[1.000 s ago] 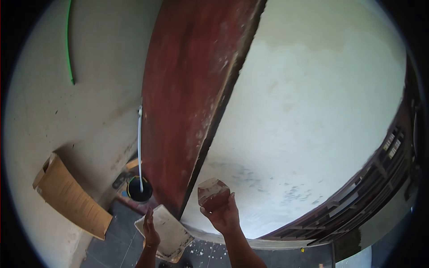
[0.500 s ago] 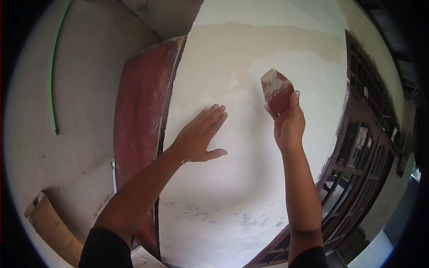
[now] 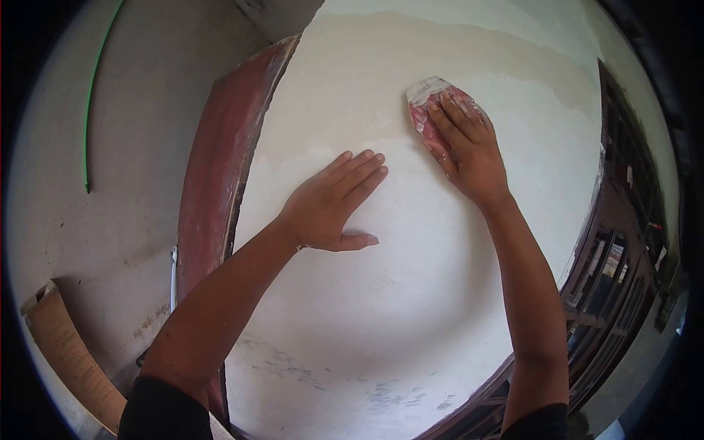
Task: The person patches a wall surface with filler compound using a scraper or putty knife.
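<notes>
My right hand [image 3: 469, 150] holds a flat red putty spreader [image 3: 424, 110] against the wall, thumb at its lower left edge and fingers laid over its back. Pale putty is smeared over the spreader, mostly at its top end. Lower and to the left, my left hand [image 3: 334, 202] is open, its palm toward the wall and apparently resting on it, with the thumb spread out. Between and around both hands is the whitish wall [image 3: 418, 279], with a darker beige band [image 3: 352, 95] across its upper part.
Along the wall's left edge stands a reddish-brown door panel [image 3: 216, 147]. Dark window frames with glass [image 3: 609, 271] are at the right. A green cord [image 3: 92, 103] hangs on the far-left wall, above a brown cardboard piece [image 3: 70, 352].
My right hand has turned over and moved up, bringing the spreader from a raised, putty-showing position to flat on the wall. My left hand stays spread. The view has shifted slightly.
</notes>
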`<move>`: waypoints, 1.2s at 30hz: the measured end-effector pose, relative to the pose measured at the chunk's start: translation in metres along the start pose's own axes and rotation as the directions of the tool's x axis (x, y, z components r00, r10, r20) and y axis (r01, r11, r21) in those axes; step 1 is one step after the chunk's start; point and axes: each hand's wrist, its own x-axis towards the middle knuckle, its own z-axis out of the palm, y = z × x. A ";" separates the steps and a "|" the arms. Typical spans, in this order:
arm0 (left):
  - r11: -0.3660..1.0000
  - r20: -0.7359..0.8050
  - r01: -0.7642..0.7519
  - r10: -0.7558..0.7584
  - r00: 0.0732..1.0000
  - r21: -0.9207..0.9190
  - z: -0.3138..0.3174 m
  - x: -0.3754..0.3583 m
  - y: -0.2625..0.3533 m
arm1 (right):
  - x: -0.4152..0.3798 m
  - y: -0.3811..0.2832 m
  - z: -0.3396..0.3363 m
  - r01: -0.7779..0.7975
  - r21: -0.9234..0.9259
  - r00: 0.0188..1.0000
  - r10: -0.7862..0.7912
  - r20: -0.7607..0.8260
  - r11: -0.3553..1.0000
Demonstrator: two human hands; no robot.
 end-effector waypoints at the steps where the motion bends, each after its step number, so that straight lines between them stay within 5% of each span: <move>1: 1.000 0.004 0.006 -0.006 1.000 0.004 0.000 0.000 0.000 | 0.000 0.002 0.003 0.002 0.008 1.000 -0.002 -0.002 1.000; 36: 0.998 0.011 -0.003 0.003 1.000 0.055 -0.003 0.002 0.001 | -0.007 0.008 0.001 -0.024 0.022 1.000 0.024 0.018 0.999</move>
